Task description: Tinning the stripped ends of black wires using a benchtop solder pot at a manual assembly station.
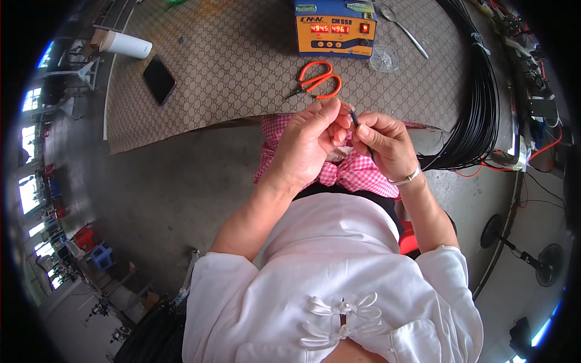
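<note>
Near the table's front edge, my two hands meet around the end of a thin black cable (354,118). My right hand (388,140) pinches the cable between thumb and fingers, and a short dark piece of it shows below the grip. Thin light-coloured strands (346,107) stick out at the cable's tip. My left hand (313,136) is closed with thumb and forefinger together at these strands; its fingers hide part of them. Just beyond my left hand, orange-handled scissors (319,80) lie on the patterned table cover (230,78).
A blue and yellow box with a lit red display (336,43) stands at the back. Near it are a clear round dish (384,58) and a spoon (405,31). A phone (160,80) and white bottle (125,45) lie left. Bundled black cables (481,103) hang at right.
</note>
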`<act>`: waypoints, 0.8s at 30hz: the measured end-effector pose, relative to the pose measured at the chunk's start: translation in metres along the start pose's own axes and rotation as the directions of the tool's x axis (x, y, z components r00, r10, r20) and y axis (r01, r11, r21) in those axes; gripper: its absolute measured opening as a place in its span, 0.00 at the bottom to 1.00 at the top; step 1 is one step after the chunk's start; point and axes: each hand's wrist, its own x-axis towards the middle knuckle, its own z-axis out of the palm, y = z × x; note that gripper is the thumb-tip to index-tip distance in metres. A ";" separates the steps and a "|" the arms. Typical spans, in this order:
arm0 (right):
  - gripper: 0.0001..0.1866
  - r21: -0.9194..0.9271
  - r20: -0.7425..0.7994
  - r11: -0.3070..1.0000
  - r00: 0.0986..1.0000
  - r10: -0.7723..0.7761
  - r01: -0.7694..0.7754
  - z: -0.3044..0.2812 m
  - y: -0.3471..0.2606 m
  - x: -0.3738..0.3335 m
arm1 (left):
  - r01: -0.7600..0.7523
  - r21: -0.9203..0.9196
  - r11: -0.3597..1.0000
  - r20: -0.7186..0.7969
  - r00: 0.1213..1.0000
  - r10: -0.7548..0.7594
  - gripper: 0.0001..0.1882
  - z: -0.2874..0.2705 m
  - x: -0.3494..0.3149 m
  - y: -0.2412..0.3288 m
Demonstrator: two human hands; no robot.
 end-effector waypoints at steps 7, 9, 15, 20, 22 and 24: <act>0.09 0.024 0.019 0.999 0.999 0.028 -0.029 -0.002 -0.001 -0.001 | 0.005 0.000 1.000 0.008 1.000 -0.005 0.09 -0.002 0.001 -0.002; 0.09 0.041 0.017 0.999 0.999 0.030 -0.031 -0.001 -0.001 -0.001 | 0.004 -0.005 1.000 0.029 1.000 -0.004 0.09 -0.002 0.001 -0.001; 0.09 0.092 0.015 0.995 0.999 0.047 -0.049 -0.002 -0.002 -0.001 | 0.010 -0.058 0.998 0.108 0.994 -0.003 0.07 -0.005 0.001 -0.004; 0.08 0.107 0.022 0.992 0.998 0.063 -0.065 -0.002 -0.007 -0.002 | 0.023 -0.043 0.999 0.061 0.998 -0.020 0.08 -0.002 0.001 -0.004; 0.07 0.061 -0.011 0.997 0.999 0.040 -0.040 -0.005 -0.011 -0.001 | 0.045 -0.040 0.998 0.020 0.999 -0.044 0.08 -0.002 0.002 -0.003; 0.06 -0.035 -0.043 0.999 0.999 -0.008 0.007 -0.011 -0.017 0.001 | 0.064 -0.028 0.998 -0.019 0.998 -0.065 0.09 -0.005 0.003 -0.003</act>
